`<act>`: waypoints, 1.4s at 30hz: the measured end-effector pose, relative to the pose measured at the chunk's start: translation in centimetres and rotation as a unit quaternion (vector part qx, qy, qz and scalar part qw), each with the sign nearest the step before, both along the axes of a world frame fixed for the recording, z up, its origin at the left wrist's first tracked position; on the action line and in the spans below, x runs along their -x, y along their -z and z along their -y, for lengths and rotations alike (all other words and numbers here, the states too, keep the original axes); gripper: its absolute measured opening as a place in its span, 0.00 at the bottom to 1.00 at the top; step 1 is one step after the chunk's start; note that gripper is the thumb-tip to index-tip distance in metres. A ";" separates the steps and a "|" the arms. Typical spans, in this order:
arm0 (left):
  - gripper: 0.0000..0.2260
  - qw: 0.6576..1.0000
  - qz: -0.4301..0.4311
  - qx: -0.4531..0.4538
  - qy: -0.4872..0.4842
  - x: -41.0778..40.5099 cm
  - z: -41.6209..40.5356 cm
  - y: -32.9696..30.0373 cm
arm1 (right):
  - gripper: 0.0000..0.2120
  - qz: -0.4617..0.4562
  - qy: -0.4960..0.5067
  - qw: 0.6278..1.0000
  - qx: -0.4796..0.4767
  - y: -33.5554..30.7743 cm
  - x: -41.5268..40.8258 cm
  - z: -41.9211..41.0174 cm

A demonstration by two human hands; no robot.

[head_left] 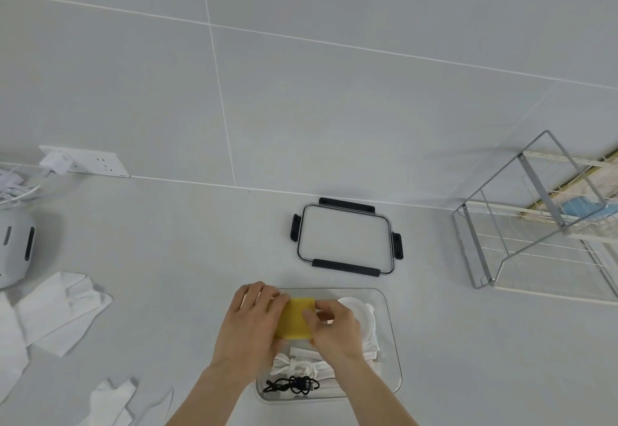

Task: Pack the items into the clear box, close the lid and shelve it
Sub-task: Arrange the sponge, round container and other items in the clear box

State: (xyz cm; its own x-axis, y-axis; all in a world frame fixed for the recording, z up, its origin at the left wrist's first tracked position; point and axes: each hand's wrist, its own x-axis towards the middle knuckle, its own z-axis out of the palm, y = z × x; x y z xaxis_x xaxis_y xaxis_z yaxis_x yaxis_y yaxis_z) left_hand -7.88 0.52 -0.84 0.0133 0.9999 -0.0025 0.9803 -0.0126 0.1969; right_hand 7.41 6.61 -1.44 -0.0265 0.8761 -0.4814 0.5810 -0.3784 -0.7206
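The clear box (391, 335) sits open on the white counter in front of me. Both hands hold a yellow sponge (296, 318) over the box's far left part: my left hand (250, 322) grips its left side, my right hand (334, 325) pinches its right edge. Inside the box lie a coiled black cable (291, 385), a knotted white cord (297, 365), white cloth and a round white item (351, 305). The box's lid (344, 238), clear with black latches, lies flat on the counter behind the box.
A wire shelf rack (535, 225) stands at the right, holding a blue item. White folded cloths (63, 312) lie at the left, near a white rounded appliance (13, 248). A wall socket strip (90, 163) with a plugged charger is at the far left.
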 end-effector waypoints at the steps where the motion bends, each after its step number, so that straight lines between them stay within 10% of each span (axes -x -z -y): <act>1: 0.30 1.000 -0.009 0.004 -0.001 -0.1 -0.1 0.2 | 0.13 0.004 -0.009 1.000 -0.004 0.1 -0.2 0.1; 17: 0.22 0.990 -0.087 0.100 -0.043 -2.1 -0.8 -0.7 | 0.11 0.113 -0.188 0.959 -0.177 -0.7 -4.9 0.9; 24: 0.16 0.977 0.120 0.157 0.083 -4.6 0.7 0.5 | 0.14 0.203 -0.372 0.902 -0.083 -0.4 -8.2 1.9; 42: 0.12 0.977 0.065 0.203 0.027 -6.3 1.0 1.8 | 0.24 0.186 -0.445 0.876 0.001 0.0 -9.3 2.5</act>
